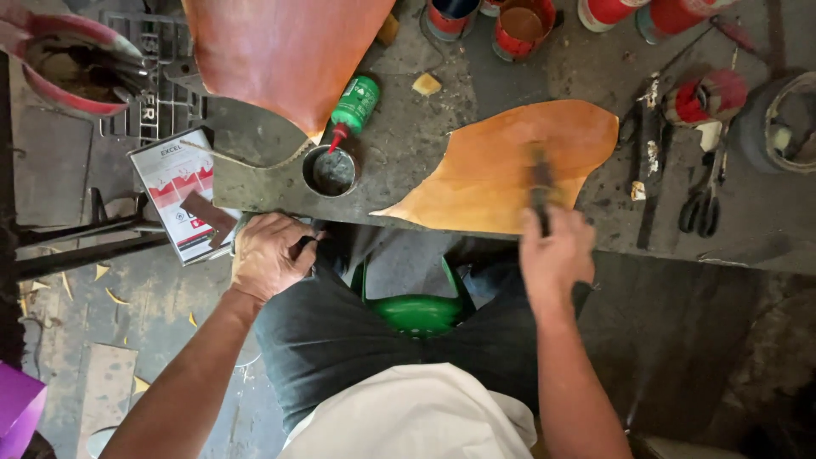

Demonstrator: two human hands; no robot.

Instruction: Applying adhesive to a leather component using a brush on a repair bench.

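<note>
The right hand (557, 255) is closed around a dark brush (541, 187) laid on the tan leather piece (501, 166) at the bench's (408, 144) near edge. The left hand (268, 255) is curled against that edge, gripping something dark I cannot make out. Two leather pieces lie here, the darker one (285, 55) at the far edge, with a small tin (331, 170), a green bottle (353, 106) and scissors (701, 204).

I see tan leather (510, 166), smooth with a soft matt sheen, lying on a rough, stained grey tabletop (408, 136). A darker brown hide (280, 51) looks glossier. The bottle (354, 104) is shiny green plastic, the tins (523, 27) painted metal, the scissors (701, 204) dull dark metal.
</note>
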